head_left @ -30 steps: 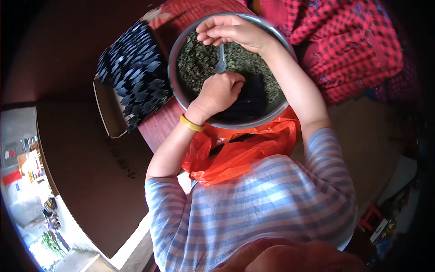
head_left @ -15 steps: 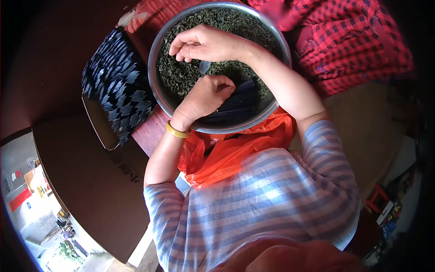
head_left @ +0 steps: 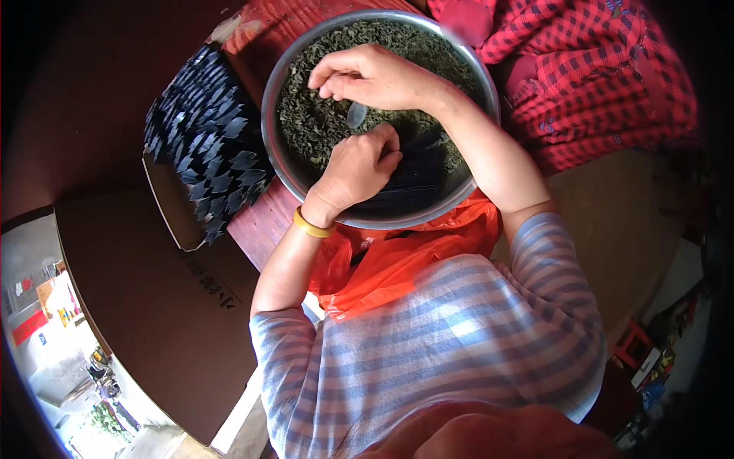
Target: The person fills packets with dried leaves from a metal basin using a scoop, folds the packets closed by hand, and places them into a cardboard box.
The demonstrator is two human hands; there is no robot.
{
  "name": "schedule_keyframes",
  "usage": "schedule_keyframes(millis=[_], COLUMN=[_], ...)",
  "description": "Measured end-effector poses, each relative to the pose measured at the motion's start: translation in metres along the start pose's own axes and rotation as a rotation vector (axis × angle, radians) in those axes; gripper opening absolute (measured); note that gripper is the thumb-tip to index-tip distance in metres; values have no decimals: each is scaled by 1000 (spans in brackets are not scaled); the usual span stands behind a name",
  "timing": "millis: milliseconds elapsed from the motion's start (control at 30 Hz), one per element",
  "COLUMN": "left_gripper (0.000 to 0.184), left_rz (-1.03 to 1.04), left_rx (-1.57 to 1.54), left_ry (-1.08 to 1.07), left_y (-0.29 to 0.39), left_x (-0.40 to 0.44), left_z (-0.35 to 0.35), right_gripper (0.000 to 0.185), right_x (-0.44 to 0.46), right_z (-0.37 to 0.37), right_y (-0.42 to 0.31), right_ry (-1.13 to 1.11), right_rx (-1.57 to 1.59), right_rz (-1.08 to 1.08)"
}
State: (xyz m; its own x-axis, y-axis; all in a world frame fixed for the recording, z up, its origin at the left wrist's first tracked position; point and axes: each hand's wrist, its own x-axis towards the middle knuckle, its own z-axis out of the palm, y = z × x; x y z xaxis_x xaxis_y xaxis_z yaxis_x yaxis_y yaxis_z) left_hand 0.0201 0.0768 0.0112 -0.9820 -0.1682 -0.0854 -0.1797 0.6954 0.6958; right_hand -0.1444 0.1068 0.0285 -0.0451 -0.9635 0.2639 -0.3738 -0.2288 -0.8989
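1. Dark packets (head_left: 413, 177) lie at the near side of the basin (head_left: 267, 121).
2. Left hand (head_left: 358, 165) curls beside them; its grip I cannot tell.
3. Right hand (head_left: 367, 74), holding the spoon (head_left: 356, 115), sits nearer the basin's middle than a second ago.

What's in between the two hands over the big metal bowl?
The head view shows a clear spoon between the right hand and the left hand, with green leaves around it.
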Motion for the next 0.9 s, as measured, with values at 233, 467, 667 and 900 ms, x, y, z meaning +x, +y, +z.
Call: schedule_keyframes(millis=[233,467,667,900], left_gripper=[14,14,14,13], left_rz=[-131,-43,-26,-88], left_rx=[-484,-633,-777,-857], left_ry=[614,882,946,881], left_y=[-18,-28,-30,-33], left_x=[-17,-22,-23,-28], left_z=[-14,-5,-7,-9], right_gripper=[23,22,20,17], right_x=[-2,-3,-3,-5], right_z=[-28,1,10,7], right_y=[-12,-19,-31,-27], right_ry=[198,180,298,262], right_rx=[293,72,-150,-393], right_rz=[68,5,-160,-334])
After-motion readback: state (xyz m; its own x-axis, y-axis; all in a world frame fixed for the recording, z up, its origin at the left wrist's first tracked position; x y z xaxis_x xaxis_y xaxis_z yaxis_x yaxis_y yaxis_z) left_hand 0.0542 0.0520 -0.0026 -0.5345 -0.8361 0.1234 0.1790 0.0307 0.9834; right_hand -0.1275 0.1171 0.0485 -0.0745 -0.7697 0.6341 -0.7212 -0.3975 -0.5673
